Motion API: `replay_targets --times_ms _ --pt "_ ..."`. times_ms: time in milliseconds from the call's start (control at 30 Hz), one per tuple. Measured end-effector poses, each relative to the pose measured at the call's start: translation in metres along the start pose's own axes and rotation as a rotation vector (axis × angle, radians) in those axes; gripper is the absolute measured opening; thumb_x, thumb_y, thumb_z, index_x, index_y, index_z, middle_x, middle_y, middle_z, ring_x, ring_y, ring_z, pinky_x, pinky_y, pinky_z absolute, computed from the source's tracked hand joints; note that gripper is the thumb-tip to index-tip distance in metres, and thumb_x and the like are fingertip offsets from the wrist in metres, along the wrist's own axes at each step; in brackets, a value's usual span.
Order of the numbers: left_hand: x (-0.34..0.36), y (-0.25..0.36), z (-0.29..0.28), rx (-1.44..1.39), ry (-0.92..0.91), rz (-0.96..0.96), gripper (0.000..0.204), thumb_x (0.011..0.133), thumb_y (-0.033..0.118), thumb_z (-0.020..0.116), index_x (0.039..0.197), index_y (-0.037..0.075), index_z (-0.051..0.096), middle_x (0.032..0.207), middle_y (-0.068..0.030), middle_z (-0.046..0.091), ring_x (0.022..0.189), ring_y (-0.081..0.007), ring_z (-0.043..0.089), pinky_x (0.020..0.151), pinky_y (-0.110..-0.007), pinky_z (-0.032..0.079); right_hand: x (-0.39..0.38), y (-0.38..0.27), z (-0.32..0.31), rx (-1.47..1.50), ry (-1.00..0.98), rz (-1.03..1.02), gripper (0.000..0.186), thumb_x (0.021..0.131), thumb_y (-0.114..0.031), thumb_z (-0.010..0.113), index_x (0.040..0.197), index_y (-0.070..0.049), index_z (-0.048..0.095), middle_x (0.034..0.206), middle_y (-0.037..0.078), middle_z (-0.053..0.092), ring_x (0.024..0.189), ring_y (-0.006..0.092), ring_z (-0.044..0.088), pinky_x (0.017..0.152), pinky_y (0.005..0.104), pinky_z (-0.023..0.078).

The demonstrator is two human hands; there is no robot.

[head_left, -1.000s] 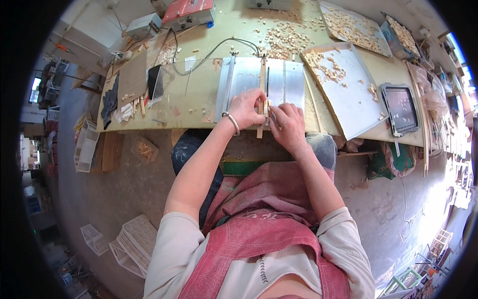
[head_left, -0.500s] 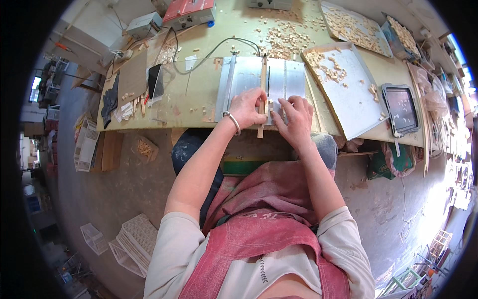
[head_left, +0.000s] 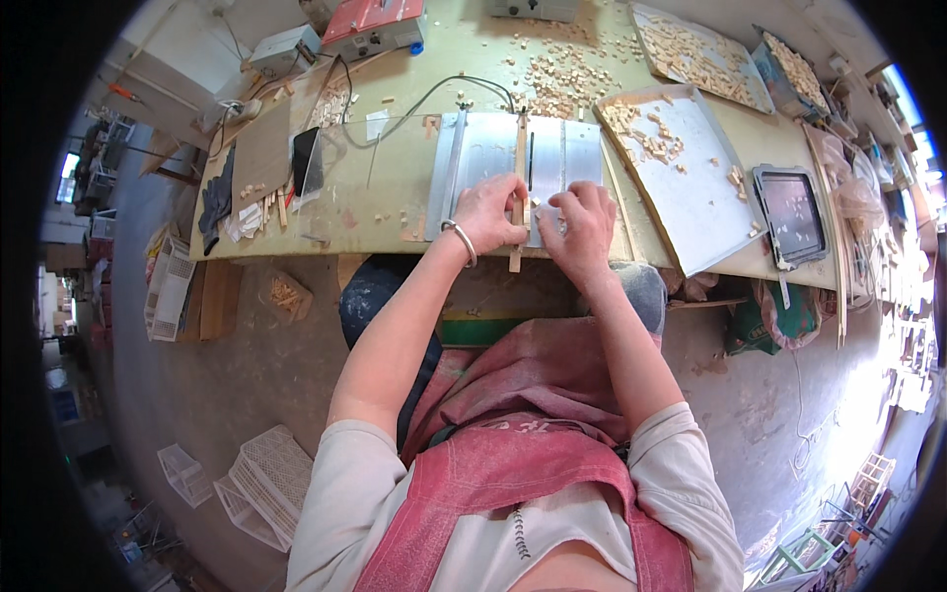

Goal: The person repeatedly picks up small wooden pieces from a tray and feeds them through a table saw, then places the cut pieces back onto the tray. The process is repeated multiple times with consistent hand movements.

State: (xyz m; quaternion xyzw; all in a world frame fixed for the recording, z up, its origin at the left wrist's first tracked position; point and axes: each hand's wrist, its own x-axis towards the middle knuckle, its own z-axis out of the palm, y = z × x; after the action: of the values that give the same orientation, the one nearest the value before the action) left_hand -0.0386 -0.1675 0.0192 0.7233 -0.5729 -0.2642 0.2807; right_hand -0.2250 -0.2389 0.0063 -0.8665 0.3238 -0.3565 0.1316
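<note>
The left hand [head_left: 487,215] grips the strip [head_left: 521,153] on the plate [head_left: 490,143], while the right hand [head_left: 586,229] is curled nearby, its hold unclear.

I see narrow tan wooden strip [head_left: 521,148] lying front-to-back on flat silvery metal plate [head_left: 488,148], near end jutting past front edge; middle hidden, seemingly one straight piece.
</note>
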Motion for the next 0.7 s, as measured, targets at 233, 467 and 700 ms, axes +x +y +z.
replay_targets --times_ms 233,467,700 --pt "0.000 -0.007 0.006 -0.006 0.038 0.035 0.048 0.065 0.023 0.087 0.107 0.011 0.067 0.096 -0.0056 0.068 0.090 -0.0243 0.067 0.084 -0.038 0.057 0.003 0.006 0.003 -0.161 0.095 0.108 0.022 0.081 -0.010 0.072 0.103 -0.008 0.076 0.115 0.009 0.063 0.113 0.0321 0.058 0.098 0.0449 0.043" --pt "0.002 -0.008 0.001 0.018 -0.040 0.057 0.049 0.067 0.030 0.089 0.107 0.013 0.069 0.100 -0.0078 0.067 0.095 -0.0284 0.067 0.086 -0.041 0.055 -0.005 -0.002 0.005 -0.050 -0.107 -0.034 0.018 0.081 -0.010 0.073 0.097 -0.009 0.079 0.122 0.010 0.065 0.117 0.0326 0.057 0.100 0.0461 0.042" --pt "-0.038 0.019 -0.006 0.160 -0.118 0.213 0.026 0.077 0.037 0.087 0.094 0.019 0.081 0.109 -0.0046 0.062 0.113 -0.0298 0.060 0.103 -0.044 0.042 -0.033 0.001 -0.034 0.042 -0.113 -0.032 0.013 0.081 -0.007 0.073 0.093 -0.008 0.078 0.112 0.010 0.068 0.112 0.0318 0.062 0.100 0.0453 0.044"
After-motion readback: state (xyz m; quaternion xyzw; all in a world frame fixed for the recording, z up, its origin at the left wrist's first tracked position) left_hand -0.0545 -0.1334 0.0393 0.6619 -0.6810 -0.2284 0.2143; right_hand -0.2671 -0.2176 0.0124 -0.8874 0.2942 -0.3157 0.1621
